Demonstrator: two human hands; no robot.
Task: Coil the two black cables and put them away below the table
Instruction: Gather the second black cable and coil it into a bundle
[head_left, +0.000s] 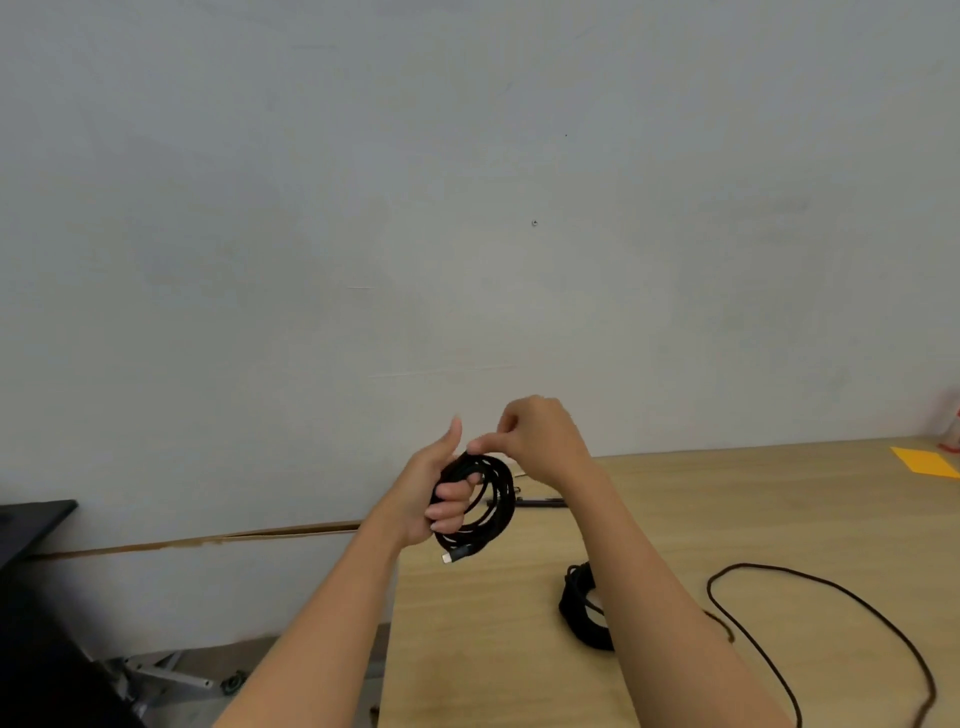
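Pale, bare wall (467, 208) fills most of the view, and a light wooden table (493, 649) takes up the lower right. Above the table's left edge, the left hand (426, 486) grips the coiled cable (505, 493): its four fingers are curled through the middle of the loops and closed tight on them, with the thumb standing straight up. The right hand (540, 441) meets the coil from above the table, thumb and forefinger pinched together at the top of the loops and the other fingers folded in. A silver-tipped plug (448, 558) hangs from the bottom of the coil, clear of the tabletop. On the table, partly hidden behind the right forearm, lies the second cable (579, 613), a small bundle with a long loose loop trailing towards the table's right side. An orange sheet (924, 461) lies at the table's far right corner.
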